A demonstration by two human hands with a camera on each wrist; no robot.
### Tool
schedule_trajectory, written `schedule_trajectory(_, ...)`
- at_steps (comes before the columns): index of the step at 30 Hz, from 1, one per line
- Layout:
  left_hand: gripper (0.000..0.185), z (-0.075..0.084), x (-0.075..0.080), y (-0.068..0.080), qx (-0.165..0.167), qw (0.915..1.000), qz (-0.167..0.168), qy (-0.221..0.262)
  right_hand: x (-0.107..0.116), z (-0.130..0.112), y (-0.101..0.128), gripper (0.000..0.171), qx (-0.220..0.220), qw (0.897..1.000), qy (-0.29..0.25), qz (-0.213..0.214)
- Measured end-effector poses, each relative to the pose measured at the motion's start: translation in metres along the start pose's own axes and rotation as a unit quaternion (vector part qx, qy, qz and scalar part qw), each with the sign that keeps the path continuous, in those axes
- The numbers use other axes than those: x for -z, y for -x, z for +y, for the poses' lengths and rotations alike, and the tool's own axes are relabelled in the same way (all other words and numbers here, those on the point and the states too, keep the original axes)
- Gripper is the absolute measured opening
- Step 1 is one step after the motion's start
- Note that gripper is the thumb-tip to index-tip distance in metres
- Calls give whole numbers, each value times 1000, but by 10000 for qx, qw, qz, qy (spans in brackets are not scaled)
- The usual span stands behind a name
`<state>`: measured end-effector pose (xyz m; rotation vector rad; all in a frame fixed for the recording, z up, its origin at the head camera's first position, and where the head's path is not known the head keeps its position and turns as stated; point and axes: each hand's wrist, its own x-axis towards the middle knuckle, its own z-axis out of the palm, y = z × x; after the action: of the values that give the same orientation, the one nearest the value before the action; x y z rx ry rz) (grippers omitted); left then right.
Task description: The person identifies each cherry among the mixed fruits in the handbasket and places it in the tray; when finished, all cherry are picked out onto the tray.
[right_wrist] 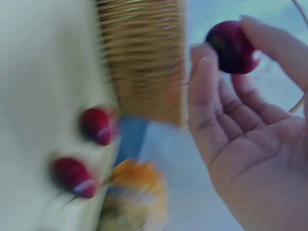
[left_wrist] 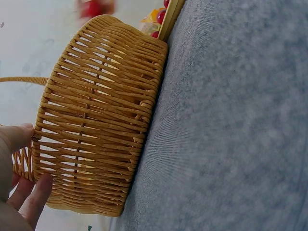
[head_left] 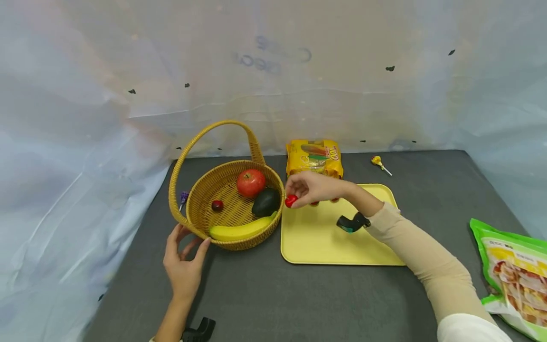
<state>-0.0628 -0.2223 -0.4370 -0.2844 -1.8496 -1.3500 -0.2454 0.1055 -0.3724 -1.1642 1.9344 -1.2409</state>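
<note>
A wicker basket (head_left: 201,190) with a tall handle holds a red apple (head_left: 250,183), a dark avocado (head_left: 266,202), a banana (head_left: 241,232) and a small dark red fruit (head_left: 217,205). My left hand (head_left: 184,259) rests its spread fingers against the basket's (left_wrist: 96,120) near left wall. Over the gap between basket and yellow tray (head_left: 316,237), my right hand (head_left: 309,189) pinches a small red cherry-like fruit (head_left: 291,200), seen dark red between its fingertips (right_wrist: 233,45). Two more red fruits (right_wrist: 98,126) lie on the tray (right_wrist: 43,96), blurred.
A yellow snack bag (head_left: 315,157) leans at the back wall behind the tray. A lollipop (head_left: 378,163) lies on the dark table at back right. A green snack packet (head_left: 514,270) lies at the right edge. White sheeting surrounds the table.
</note>
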Motion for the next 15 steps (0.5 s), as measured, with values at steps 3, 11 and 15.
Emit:
schedule_trajectory(3, 72, 1, -1, 0, -19, 10000, 14, 14, -4, 20, 26, 22, -319, 9985, 432, 79)
schedule_trajectory(11, 73, 1, -1, 0, -28, 10000, 7, -7, -15, 42, 58, 15, -1023, 9877, 1142, 291)
schedule_trajectory(15, 73, 1, -1, 0, -41, 10000, 14, -18, -15, 42, 64, 19, -1125, 9856, 1223, 310)
